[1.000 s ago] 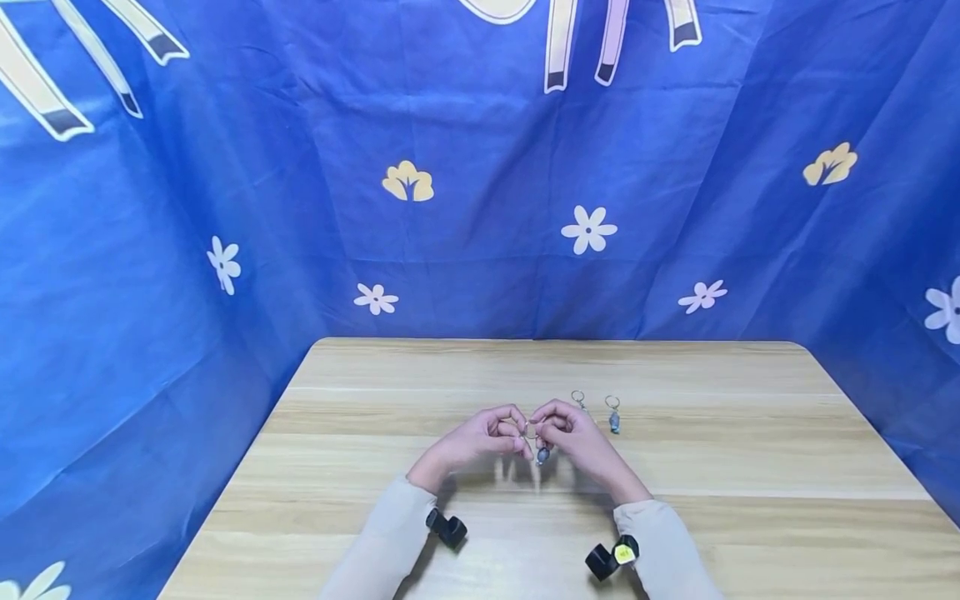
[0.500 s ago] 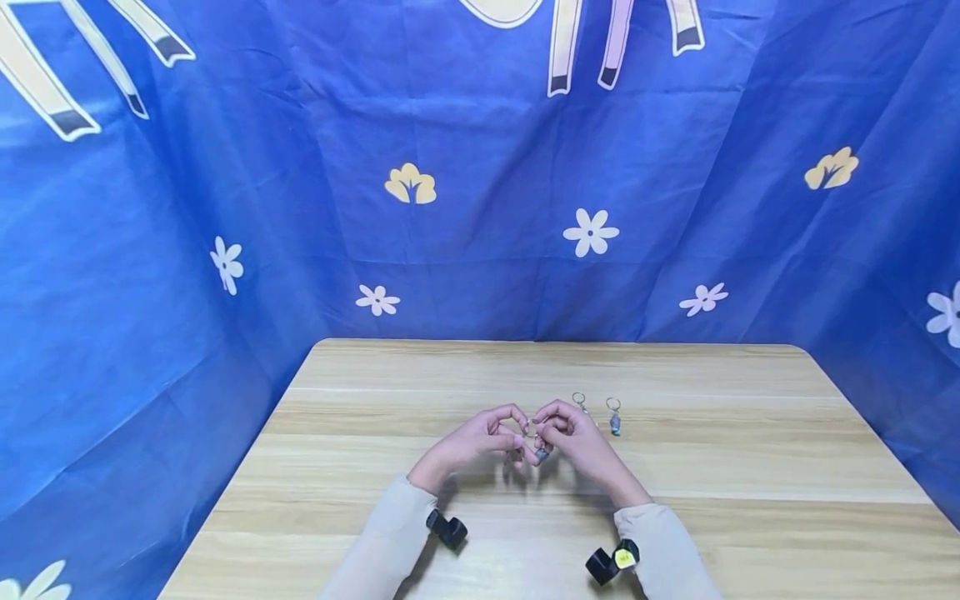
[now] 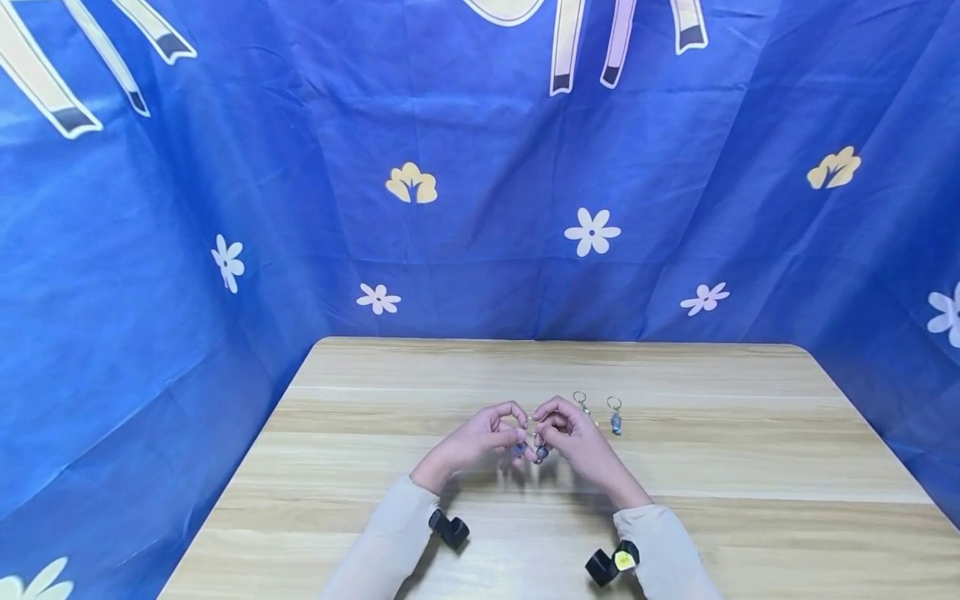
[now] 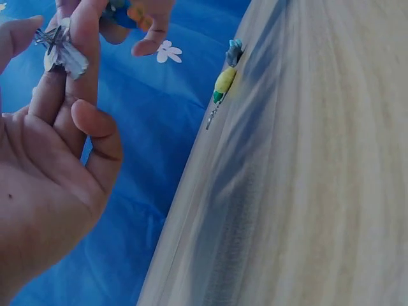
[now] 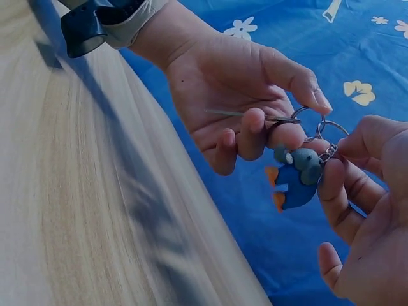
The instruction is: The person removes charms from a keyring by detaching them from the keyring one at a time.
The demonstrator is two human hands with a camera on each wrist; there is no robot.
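Note:
My left hand [image 3: 480,435] and right hand [image 3: 573,433] meet above the table, fingertips close together. In the right wrist view, my left thumb and forefinger pinch a metal key ring [image 5: 305,115]. Flat silvery pieces [image 4: 67,54], which look like keys, lie against the left fingers in the left wrist view. My right hand [image 5: 376,210] pinches a second metal ring [image 5: 335,130], which crosses the first. From it, by a short chain, hangs a keychain figure [image 5: 296,178]: an animal with a grey head, blue body and orange feet. Whether the rings are linked cannot be told.
Two more keychains lie beyond my right hand: a bluish one [image 3: 616,423] and, partly hidden by the hand, one [image 3: 580,400] with a yellow-and-green figure [image 4: 224,83]. The wooden table [image 3: 405,367] ends at a blue patterned curtain [image 3: 480,275].
The fingertips shift slightly around the rings, and the animal figure swings below my right fingers. A small bluish piece now shows by the left fingers. The keychains on the table stay put.

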